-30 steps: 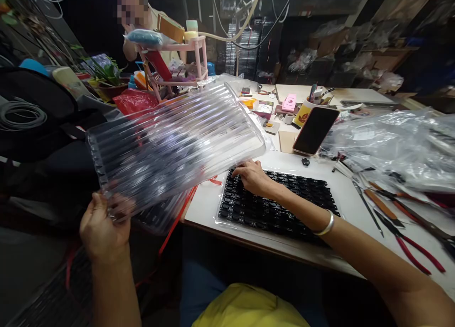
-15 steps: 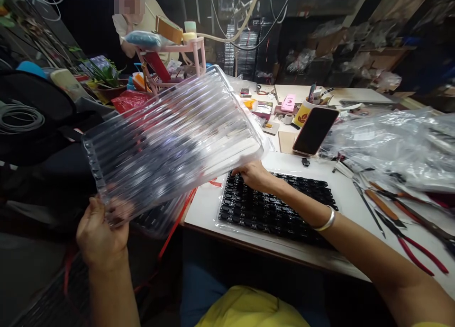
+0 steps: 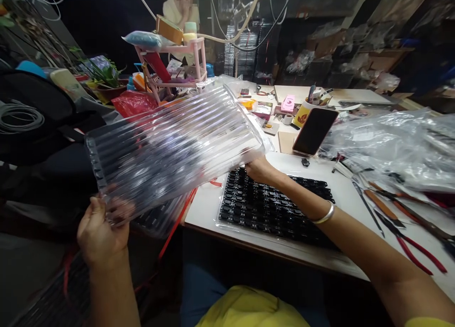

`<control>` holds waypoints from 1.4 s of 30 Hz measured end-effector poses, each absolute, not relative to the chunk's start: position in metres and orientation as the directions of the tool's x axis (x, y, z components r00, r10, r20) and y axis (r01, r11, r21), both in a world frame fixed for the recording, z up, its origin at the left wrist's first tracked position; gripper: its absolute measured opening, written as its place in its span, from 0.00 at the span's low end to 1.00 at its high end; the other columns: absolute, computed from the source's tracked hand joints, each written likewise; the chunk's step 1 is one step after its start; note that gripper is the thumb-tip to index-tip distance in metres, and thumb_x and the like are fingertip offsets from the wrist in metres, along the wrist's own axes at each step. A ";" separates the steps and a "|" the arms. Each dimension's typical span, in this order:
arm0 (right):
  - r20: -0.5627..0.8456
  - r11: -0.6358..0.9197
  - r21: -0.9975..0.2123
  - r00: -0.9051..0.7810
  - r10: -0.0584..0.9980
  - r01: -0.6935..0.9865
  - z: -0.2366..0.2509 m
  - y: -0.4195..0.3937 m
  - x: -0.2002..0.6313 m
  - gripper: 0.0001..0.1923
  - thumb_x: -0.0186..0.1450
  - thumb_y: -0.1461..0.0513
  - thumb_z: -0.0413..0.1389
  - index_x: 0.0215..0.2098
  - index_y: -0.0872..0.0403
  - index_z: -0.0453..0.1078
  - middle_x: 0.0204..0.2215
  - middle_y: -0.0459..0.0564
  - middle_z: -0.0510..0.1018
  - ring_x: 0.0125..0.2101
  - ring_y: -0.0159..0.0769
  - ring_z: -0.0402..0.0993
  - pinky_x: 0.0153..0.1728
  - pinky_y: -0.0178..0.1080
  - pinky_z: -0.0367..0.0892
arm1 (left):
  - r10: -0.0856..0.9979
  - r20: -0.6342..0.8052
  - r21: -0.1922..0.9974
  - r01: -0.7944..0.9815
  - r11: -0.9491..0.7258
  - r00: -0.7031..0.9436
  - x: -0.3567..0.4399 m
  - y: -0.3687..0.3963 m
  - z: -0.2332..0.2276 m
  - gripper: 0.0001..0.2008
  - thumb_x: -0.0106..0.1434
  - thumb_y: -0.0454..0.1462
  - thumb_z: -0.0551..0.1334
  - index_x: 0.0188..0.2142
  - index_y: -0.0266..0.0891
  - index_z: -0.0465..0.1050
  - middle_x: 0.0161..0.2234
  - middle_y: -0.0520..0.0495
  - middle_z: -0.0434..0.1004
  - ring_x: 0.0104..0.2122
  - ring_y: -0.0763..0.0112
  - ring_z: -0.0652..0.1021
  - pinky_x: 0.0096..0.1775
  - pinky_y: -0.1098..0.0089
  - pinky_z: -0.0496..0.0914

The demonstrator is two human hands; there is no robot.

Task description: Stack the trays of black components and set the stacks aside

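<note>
Head view: person at a cluttered worktop is holding a clear ribbed plastic tray up off the surface, tilted, w/ both hands.
Left hand: is gripping the tray's near-left corner, fingers closed round the edge, low and off the worktop's left side.
Right hand: is now pinching the tray's far-right corner from below, fingers curled on the rim.
Just changed: 1 s ago the right hand was lying flat on the black parts in the filled tray; it has since lifted off them and come up to the clear tray's corner. Reads as a one-handed hold becoming a two-handed one, so the clear tray is looking steadier & under fuller control.
Clear tray vs earlier: is staying in about the same spot, above the worktop's left edge and partly over the filled tray's left end; tilt is nearly unchanged.
Filled tray: is lying flat on the worktop, no hand on it now.
Background: a co-worker has shifted right, behind the pink rack.
Unmoved: phone, red pliers.
</note>
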State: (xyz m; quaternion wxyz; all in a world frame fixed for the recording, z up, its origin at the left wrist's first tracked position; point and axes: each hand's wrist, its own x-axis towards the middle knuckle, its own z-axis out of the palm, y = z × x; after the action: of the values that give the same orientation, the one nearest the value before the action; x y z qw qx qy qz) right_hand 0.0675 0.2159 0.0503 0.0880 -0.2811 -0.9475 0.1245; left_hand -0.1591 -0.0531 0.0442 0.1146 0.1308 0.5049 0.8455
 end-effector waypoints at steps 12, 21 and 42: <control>0.051 0.818 -0.230 -0.833 0.552 0.528 0.027 0.225 0.055 0.15 0.56 0.73 0.47 0.34 0.55 0.73 0.38 0.55 0.69 0.41 0.42 0.61 0.43 0.46 0.56 | 0.334 0.088 0.859 -0.098 -0.503 -0.939 -0.162 -0.052 0.042 0.09 0.59 0.38 0.62 0.33 0.32 0.74 0.24 0.50 0.70 0.21 0.77 0.67 0.21 0.77 0.66; 0.056 0.805 -0.178 -0.811 0.583 0.566 0.024 0.231 0.055 0.11 0.65 0.59 0.53 0.43 0.56 0.67 0.43 0.51 0.70 0.43 0.40 0.66 0.45 0.47 0.62 | 0.308 0.077 0.894 -0.071 -0.441 -0.948 -0.159 -0.052 0.045 0.11 0.64 0.37 0.56 0.35 0.33 0.75 0.20 0.51 0.68 0.20 0.76 0.66 0.23 0.75 0.69; -0.038 0.812 -0.229 -0.839 0.544 0.537 0.040 0.209 0.079 0.17 0.53 0.75 0.47 0.26 0.55 0.74 0.38 0.55 0.72 0.41 0.42 0.61 0.38 0.43 0.47 | 0.311 0.100 0.903 -0.045 -0.428 -0.945 -0.157 -0.054 0.044 0.11 0.59 0.41 0.61 0.34 0.34 0.74 0.20 0.53 0.68 0.19 0.77 0.67 0.24 0.75 0.69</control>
State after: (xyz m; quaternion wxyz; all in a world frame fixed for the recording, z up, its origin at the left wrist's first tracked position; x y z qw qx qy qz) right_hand 0.0793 0.2088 0.0402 0.0145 -0.2838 -0.9517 0.1161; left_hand -0.1572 -0.0542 0.0438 0.1066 0.1269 0.5240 0.8355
